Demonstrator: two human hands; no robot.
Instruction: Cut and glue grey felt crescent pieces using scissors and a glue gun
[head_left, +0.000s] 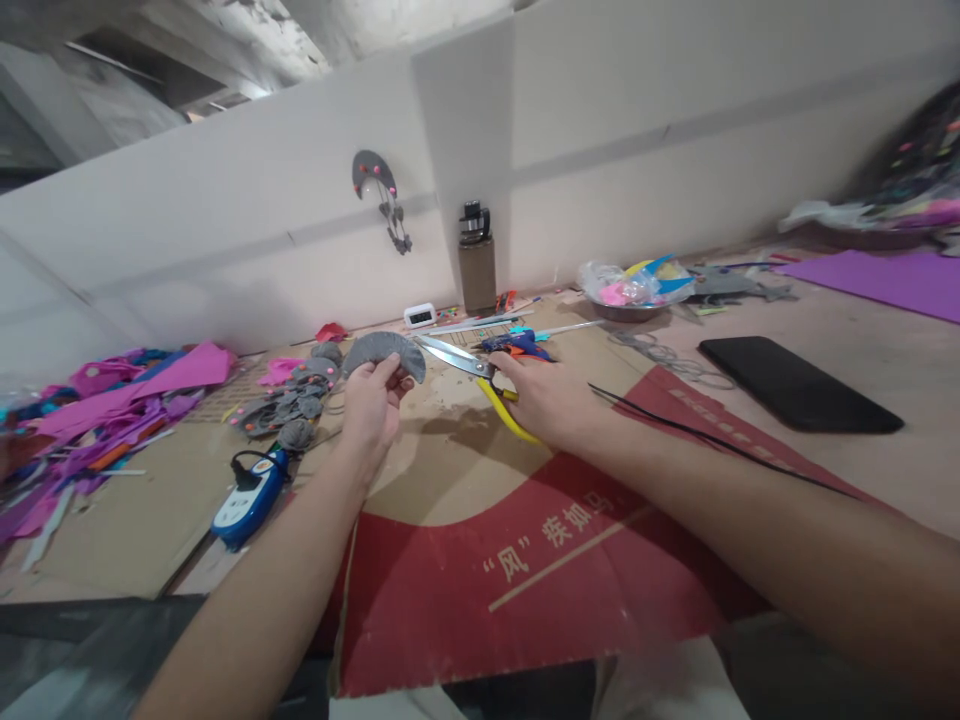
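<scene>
- Grey, felt-like material made up the crescent (379, 347) you had up in front of the bottle (478, 275) and to its left, over the cardboard sheet (420, 480).
- Your left hand (369, 402) pinched that crescent between thumb and fingers, near its lower edge.
- Your right hand (547, 395) was closed round the yellow-handled scissors (457, 357), in front of the bottle and slightly to its right. Their tips pointed at the crescent's right end; it could not be told whether they touched it.
- By the look of it, your crescent's curved outline was largely shaped; how much cutting was left could not be judged.
- Up and left of the bottle hung a similar piece, the wall ornament (369, 160), with pink dots and dangling grey bits. Yours showed neither, so by that measure dots and danglers were not yet on it.
- Left of the bottle and nearer you lay a cluster of small grey pieces (296, 400), some dotted pink.
- Nearer you than the bottle, the cardboard's red part bore pale Chinese writing (551, 530) reading “风” 疾如马.
- Just left of the bottle, the small clock (420, 316) had a display too tiny to read. No brand could be made out on the bottle itself, nor on the phone (799, 383) to its right.
</scene>
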